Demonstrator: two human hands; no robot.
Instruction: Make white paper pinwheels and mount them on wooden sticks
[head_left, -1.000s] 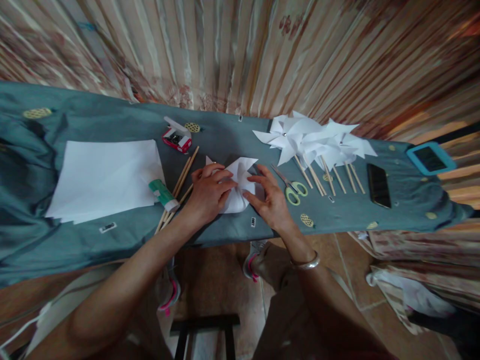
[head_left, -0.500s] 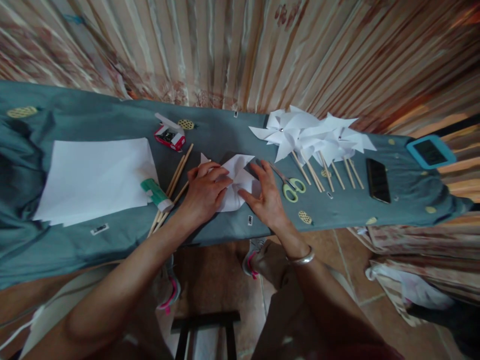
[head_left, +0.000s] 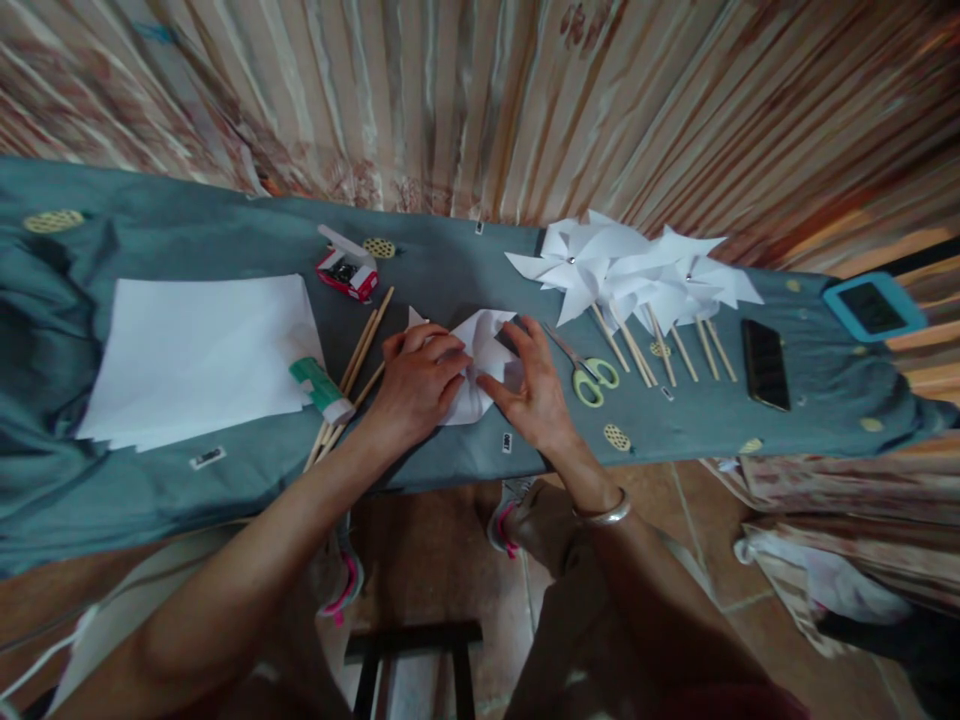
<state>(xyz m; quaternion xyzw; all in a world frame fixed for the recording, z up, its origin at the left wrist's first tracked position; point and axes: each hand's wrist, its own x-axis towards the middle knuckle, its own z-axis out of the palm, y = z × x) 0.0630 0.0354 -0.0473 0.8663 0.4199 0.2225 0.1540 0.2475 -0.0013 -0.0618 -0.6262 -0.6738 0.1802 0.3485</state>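
Observation:
A white paper pinwheel (head_left: 486, 350), its corners curled toward the middle, lies on the cloth-covered table in front of me. My left hand (head_left: 421, 378) is closed over its left side, with the fingers pressing folded paper near the centre. At the right side, my right hand (head_left: 534, 385) has its thumb near the centre and its fingers bent round the upper right flap. A paper point sticks out beyond my left hand. Green-handled scissors (head_left: 592, 380) lie just right of my right hand. Thin wooden sticks (head_left: 367, 340) and a green-and-white glue stick (head_left: 321, 388) lie left of my left hand.
White paper sheets (head_left: 195, 360) are stacked at the left. Behind the sticks stands an open red box (head_left: 347, 275) with small dark items. Several finished pinwheels (head_left: 637, 265) on sticks lie at the right, beside a black phone (head_left: 766, 365) and a blue-framed device (head_left: 876, 305).
The whole view has shifted slightly, so the table things appear a little further right. My right fingers have bent in a little on the right flap; my left hand stays on the paper.

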